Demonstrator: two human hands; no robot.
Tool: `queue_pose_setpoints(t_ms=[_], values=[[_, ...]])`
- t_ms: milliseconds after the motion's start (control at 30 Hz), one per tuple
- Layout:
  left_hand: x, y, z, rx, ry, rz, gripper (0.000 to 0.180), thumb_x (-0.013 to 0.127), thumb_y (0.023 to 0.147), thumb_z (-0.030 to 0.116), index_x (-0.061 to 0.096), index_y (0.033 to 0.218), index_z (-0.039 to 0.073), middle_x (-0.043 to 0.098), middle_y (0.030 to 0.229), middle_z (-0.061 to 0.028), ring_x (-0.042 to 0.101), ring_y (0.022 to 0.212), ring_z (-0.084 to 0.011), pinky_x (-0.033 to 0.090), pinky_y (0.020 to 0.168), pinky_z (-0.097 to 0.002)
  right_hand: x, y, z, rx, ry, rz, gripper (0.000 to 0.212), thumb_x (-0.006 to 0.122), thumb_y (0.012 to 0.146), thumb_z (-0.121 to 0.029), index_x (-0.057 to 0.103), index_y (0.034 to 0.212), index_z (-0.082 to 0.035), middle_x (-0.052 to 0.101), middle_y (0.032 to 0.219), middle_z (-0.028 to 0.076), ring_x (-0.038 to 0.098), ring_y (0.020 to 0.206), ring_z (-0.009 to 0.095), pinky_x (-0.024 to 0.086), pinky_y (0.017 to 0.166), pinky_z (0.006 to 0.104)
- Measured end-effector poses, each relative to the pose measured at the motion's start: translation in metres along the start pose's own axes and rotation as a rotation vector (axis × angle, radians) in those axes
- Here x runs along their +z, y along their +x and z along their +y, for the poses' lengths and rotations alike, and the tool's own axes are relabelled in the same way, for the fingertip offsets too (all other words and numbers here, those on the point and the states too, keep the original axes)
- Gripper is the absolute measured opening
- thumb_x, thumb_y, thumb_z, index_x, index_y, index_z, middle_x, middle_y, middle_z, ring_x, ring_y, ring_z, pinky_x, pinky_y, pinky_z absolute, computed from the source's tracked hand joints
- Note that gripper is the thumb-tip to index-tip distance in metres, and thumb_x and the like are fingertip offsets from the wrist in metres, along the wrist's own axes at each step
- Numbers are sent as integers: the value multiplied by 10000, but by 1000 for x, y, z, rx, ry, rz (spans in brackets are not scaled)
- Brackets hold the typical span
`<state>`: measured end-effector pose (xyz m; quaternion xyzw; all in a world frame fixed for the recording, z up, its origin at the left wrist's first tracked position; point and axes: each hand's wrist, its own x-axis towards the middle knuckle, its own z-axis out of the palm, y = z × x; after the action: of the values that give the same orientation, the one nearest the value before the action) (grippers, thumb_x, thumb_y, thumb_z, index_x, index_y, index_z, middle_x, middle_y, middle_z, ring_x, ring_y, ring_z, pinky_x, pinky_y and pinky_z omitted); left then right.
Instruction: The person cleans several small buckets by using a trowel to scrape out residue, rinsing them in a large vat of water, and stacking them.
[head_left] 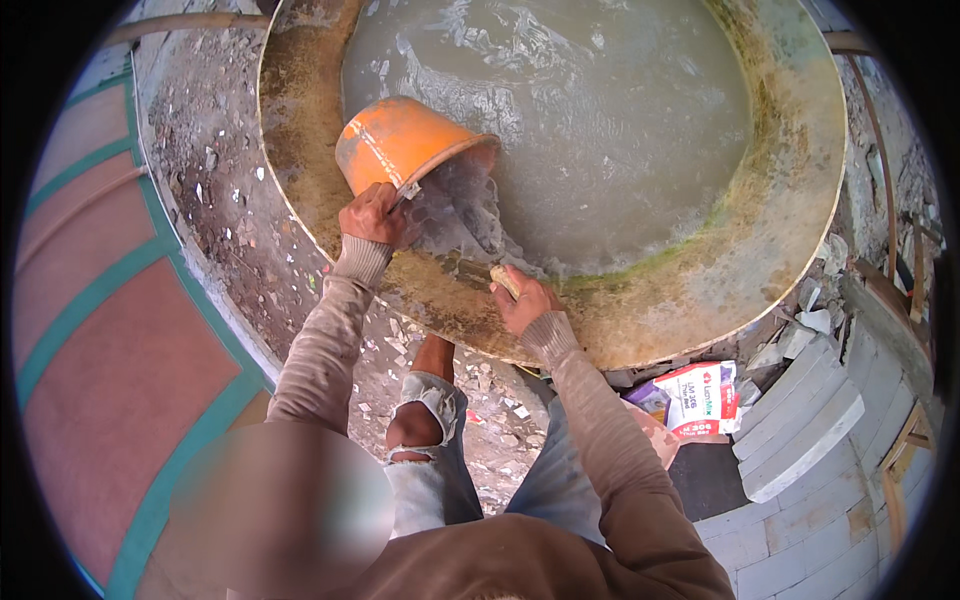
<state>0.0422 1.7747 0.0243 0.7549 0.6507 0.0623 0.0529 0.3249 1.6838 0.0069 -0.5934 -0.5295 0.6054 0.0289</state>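
Note:
My left hand (pixel 373 214) is closed on the handle at the rim of an orange bucket (pixel 400 140). The bucket lies tilted on its side over the near left edge of a large round basin (pixel 620 310), its mouth facing right. Cloudy grey water (pixel 600 150) fills the basin, and some splashes or streams at the bucket's mouth. In my right hand (pixel 528 302) is a tool with a pale wooden handle (pixel 505 281), just over the basin's rim. Its working end is dark and wet, too blurred to name.
Rubble (pixel 225 170) covers the ground around the basin. A printed bag (pixel 690 400) lies at right beside stacked grey blocks (pixel 800 420). Reddish panels with green strips (pixel 130 350) run along the left. A blurred round patch hides part of the lower left.

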Motion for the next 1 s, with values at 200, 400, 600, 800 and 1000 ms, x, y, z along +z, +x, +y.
queue_pose_setpoints(t_ms=[200,400,600,800,1000], values=[[-105,44,15,296,89,246,230,699,604,63,496,712,79,483,663,-86,563,584,-290,445,486,-417,-60,-35,42,130,-149,300,490,574,935,-349,548,1326,-54,680,969,280,652,915,465,515,820,518],[-201,89,44,349,218,631,197,638,593,5,465,671,58,462,624,-88,513,521,-287,409,462,-381,-89,-30,50,81,-139,428,521,580,935,-343,521,1335,-15,678,935,289,659,896,463,521,791,510],[-260,109,43,81,427,1259,188,748,819,139,608,773,21,621,714,-105,625,622,-245,489,559,-338,-105,-11,45,114,-17,550,515,592,931,-344,530,1313,-4,681,953,283,662,905,457,525,784,490],[-179,123,-8,-481,-633,933,358,771,825,152,643,1080,-66,698,963,-140,667,802,-211,526,669,-313,-111,14,48,26,142,679,414,614,922,-359,604,1170,-27,686,951,241,667,905,423,512,767,470],[-49,117,34,-1148,-1240,545,420,756,813,84,598,1160,-91,686,1101,-135,650,907,-231,500,839,-344,-107,45,90,140,291,658,379,664,901,-345,619,1071,-9,679,859,191,666,802,373,510,744,450]])
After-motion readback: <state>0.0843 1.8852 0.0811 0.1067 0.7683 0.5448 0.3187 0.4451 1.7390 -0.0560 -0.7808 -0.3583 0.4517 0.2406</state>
